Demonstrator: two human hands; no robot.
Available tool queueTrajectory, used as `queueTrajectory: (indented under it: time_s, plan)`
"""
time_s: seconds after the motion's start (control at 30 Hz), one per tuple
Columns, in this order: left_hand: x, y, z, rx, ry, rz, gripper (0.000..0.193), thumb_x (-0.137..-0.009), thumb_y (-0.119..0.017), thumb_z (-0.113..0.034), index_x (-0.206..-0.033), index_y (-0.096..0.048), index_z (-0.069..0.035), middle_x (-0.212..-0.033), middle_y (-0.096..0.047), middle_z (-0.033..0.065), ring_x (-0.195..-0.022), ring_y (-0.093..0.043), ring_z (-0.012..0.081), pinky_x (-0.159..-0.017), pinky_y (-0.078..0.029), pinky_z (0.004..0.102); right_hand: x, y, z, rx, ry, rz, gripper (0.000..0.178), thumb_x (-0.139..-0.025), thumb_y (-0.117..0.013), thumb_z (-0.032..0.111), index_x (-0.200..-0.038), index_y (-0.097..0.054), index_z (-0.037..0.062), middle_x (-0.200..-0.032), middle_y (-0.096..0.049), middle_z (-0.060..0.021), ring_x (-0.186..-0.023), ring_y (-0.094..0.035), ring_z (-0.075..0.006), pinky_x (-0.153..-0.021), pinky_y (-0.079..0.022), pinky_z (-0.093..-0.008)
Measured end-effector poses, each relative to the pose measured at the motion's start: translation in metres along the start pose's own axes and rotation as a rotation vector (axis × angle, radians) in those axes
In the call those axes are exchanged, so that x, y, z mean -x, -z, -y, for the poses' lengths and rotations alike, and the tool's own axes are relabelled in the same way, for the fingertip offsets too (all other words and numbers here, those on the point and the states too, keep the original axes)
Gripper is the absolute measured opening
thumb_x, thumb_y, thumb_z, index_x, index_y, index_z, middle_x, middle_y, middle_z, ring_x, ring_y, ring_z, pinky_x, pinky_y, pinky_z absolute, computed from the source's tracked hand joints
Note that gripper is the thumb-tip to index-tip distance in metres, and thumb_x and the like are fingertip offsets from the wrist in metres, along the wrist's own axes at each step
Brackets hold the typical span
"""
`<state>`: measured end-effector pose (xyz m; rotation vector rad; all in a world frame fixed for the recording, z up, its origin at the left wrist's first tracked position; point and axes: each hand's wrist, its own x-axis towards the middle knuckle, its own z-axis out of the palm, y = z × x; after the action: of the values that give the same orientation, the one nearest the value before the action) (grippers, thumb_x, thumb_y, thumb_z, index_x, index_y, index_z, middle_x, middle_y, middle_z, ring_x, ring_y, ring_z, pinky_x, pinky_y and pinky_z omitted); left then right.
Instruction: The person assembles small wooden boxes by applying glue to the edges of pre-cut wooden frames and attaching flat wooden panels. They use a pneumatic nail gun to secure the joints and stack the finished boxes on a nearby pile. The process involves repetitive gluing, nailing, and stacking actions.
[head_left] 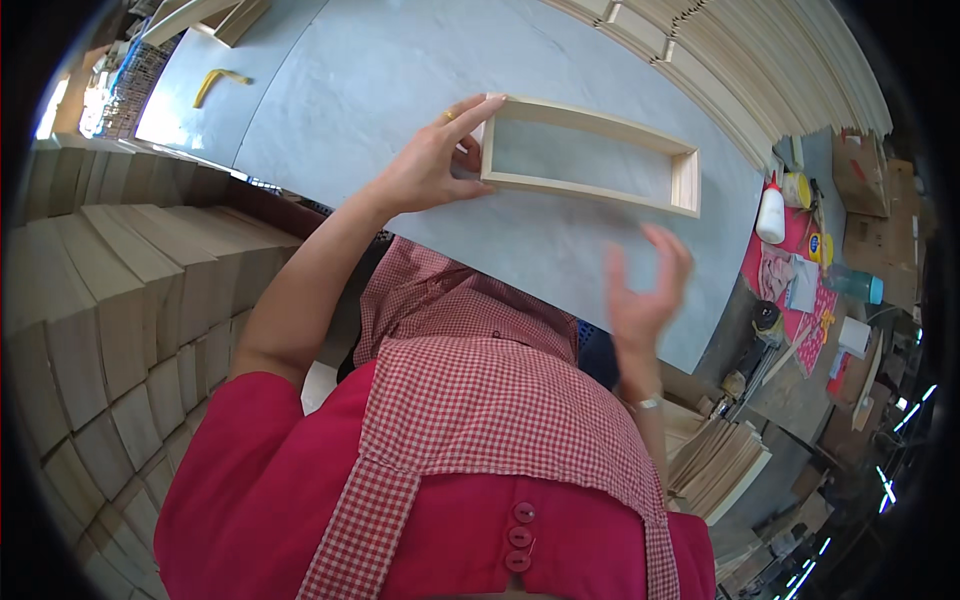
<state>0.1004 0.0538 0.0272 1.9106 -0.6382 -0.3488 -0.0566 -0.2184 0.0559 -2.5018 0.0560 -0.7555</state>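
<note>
Frame [686, 180] is held at its left end by my left grip [428, 165]; my right grip [645, 295], blurred, stands wide, apart.

A woodworking workshop, shown by stacked wood pieces [125, 270] and a wooden frame [590, 122]

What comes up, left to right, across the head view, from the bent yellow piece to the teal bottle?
Bent yellow piece → left hand → wooden frame → white bottle with red cap → teal bottle.
</note>
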Motion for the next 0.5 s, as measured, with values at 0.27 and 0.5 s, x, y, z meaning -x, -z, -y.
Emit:
queueTrajectory:
  time_s: [0.27,0.5]
  plan:
    - [-0.002,-0.004,0.011,0.038,-0.102,-0.032,0.101,-0.067,-0.077,0.008,-0.156,-0.037,-0.014,-0.157,-0.035,0.0233,-0.088,-0.068,0.0216,-0.083,-0.062,0.0338,-0.035,-0.114,0.063,0.052,0.162,0.019,0.043,-0.072,-0.085,0.042,-0.089,-0.059,0.0125,-0.09,-0.059,-0.002,-0.09,-0.058,-0.0236,-0.093,-0.037,-0.0473]
    - [0.002,-0.016,0.016,-0.038,-0.154,-0.115,0.099,-0.07,-0.072,0.01,-0.158,-0.034,-0.015,-0.155,-0.036,0.0268,-0.09,-0.067,0.0242,-0.08,-0.06,0.0344,-0.032,-0.131,0.054,0.093,0.231,-0.047,0.04,-0.073,-0.083,0.04,-0.08,-0.053,0.0155,-0.077,-0.055,0.0025,-0.076,-0.053,-0.0205,-0.078,-0.033,-0.0406]
